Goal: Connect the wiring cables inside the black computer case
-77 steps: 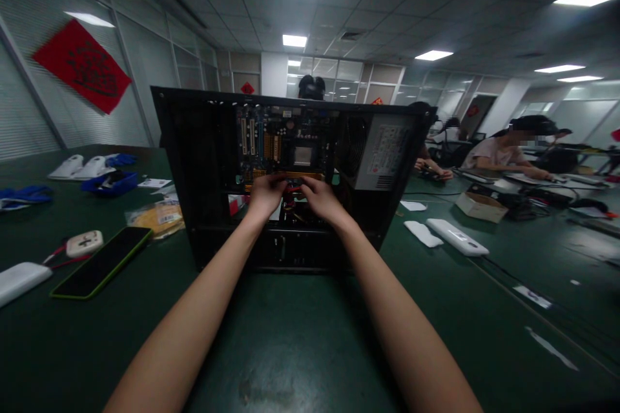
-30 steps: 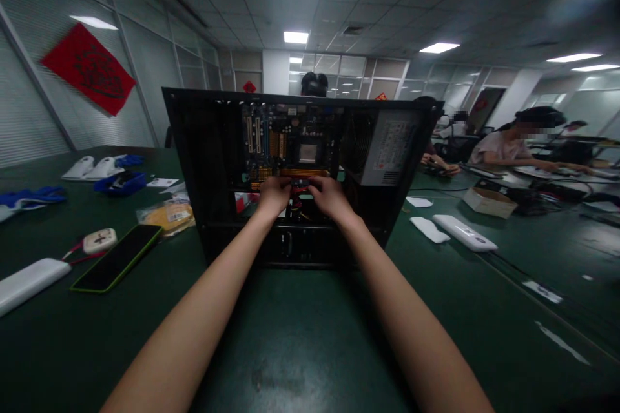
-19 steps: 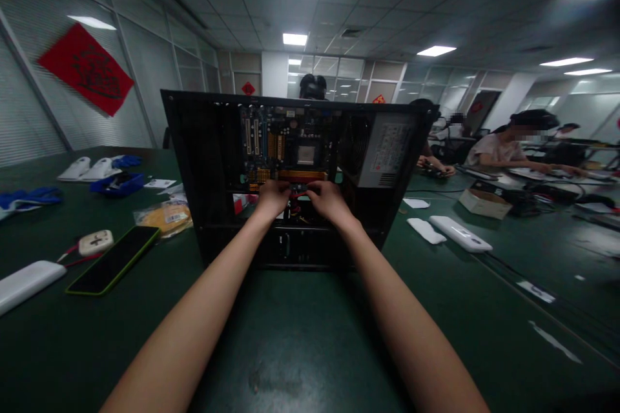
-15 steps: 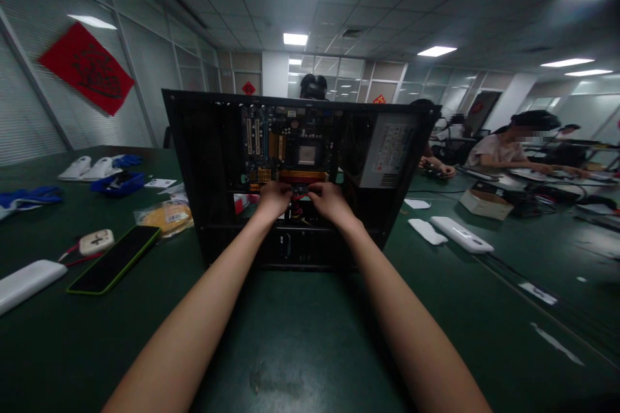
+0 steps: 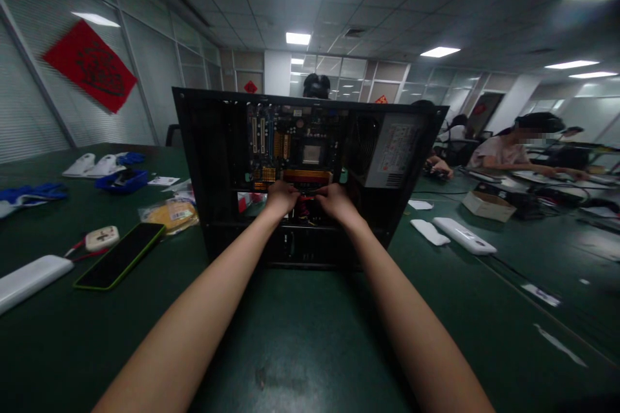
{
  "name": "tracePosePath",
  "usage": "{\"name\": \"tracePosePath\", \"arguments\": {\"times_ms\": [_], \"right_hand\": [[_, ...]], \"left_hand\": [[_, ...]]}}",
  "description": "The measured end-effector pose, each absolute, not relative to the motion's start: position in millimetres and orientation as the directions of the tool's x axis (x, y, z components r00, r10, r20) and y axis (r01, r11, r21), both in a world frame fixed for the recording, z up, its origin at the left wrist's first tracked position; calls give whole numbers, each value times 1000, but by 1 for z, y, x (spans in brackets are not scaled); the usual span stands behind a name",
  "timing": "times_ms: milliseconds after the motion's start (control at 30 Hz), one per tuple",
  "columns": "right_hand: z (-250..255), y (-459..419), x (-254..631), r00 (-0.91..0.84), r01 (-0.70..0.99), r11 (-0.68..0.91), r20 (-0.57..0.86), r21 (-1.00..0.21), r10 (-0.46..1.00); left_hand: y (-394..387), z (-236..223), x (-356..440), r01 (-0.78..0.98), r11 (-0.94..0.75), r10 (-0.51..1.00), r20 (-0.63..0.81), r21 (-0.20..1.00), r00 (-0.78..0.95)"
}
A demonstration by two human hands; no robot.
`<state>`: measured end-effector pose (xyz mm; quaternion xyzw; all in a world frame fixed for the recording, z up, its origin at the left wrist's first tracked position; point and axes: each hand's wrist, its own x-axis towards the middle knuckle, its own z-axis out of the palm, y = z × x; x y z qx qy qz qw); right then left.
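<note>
Your left hand (image 5: 283, 200) and right hand (image 5: 336, 202) seem to pinch a red cable (image 5: 307, 197) inside the case (image 5: 310, 248) (fingers partly hidden); motherboard (image 5: 294, 127) and power supply (image 5: 393, 148) are in, the cable's connection unclear.

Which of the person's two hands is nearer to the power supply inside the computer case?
Right. The right hand is below and to the left of the power supply; the left hand is farther to the left.
</note>
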<state>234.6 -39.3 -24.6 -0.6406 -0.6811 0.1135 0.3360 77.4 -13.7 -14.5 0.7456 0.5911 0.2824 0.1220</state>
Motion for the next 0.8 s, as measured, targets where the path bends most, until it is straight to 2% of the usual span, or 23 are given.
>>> {"name": "tracePosePath", "arguments": {"times_ms": [500, 800], "right_hand": [[-16, -45, 229, 74, 703, 84, 190, -707, 979], [-19, -40, 230, 58, 734, 93, 198, -673, 978]], "left_hand": [[-14, -13, 77, 797, -200, 965, 253, 569, 62], [-10, -17, 77, 809, -233, 958, 273, 540, 93]]}}
